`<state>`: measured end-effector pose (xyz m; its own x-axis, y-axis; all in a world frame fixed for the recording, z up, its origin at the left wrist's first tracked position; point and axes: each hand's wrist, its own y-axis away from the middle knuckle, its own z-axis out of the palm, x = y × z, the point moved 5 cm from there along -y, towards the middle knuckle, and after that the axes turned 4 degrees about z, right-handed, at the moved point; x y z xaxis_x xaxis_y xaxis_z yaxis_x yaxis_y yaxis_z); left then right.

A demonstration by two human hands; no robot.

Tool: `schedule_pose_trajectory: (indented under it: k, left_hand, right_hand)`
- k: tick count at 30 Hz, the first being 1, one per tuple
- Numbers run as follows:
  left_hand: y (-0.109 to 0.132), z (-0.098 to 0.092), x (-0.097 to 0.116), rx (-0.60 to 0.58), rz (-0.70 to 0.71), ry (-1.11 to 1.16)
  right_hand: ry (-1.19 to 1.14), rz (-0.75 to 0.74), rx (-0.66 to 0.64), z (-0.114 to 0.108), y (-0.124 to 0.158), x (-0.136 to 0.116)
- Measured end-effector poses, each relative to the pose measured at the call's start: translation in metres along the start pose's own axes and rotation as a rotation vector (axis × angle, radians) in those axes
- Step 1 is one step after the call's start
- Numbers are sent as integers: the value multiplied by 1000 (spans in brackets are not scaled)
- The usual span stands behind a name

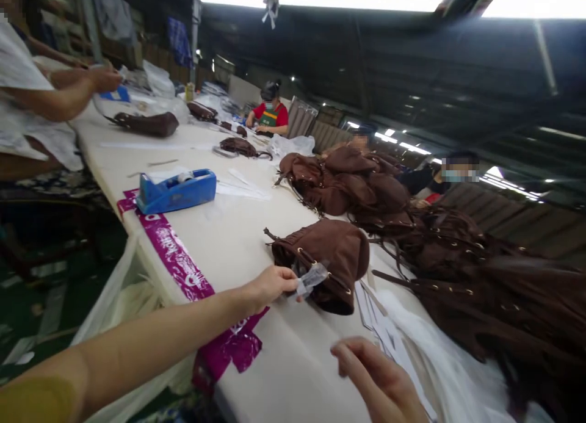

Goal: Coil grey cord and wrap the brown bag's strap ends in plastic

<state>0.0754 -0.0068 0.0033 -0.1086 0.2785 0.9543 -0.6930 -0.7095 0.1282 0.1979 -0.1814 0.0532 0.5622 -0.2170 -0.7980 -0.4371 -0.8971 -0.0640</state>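
- Fingers (pixel 288 278) of left hand (pixel 269 286) pinch a see-through strip (pixel 314 278), held against near side of a brown bag (pixel 327 247).
- Bag lies on white table (pixel 242 243), just ahead of left hand, drawstring end pointing left.
- Right hand (pixel 382 383) near table edge, apart from bag, fingers half curled; can't tell if tips meet.
- Blue tape dispenser (pixel 178 191) farther left, on purple plastic (pixel 171 245).
- Brown bag pile (pixel 343 182) behind, to the right.

The near bag (pixel 336 243) is dark brown with gold eyelets (pixel 300 250), the tape dispenser (pixel 180 192) blue, the table (pixel 238 243) off-white. The plastic strip (pixel 199 285) is purple with white lettering (pixel 173 247); the far shirt (pixel 282 114) is red, the apron (pixel 269 116) green.
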Motion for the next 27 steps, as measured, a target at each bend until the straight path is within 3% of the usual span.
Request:
schedule_pose_trajectory:
  k: [3, 7, 14, 20, 23, 27]
  left_hand:
    - [5, 3, -3, -6, 13, 33]
    - [6, 1, -3, -4, 61, 48]
    - [4, 3, -7, -22, 42, 43]
    - [8, 4, -5, 4, 134, -89]
    - [8, 6, -4, -3, 178, -149]
    - [6, 5, -2, 0, 171, -151]
  right_hand:
    - [-96, 20, -59, 33, -29, -20]
    - [-156, 59, -24, 56, -55, -16]
    - [-167, 134, 62, 61, -58, -3]
    - [-129, 173, 93, 65, -61, -5]
    - [-213, 194, 93, 66, -60, -3]
    - [-432, 308, -10, 69, -55, 2]
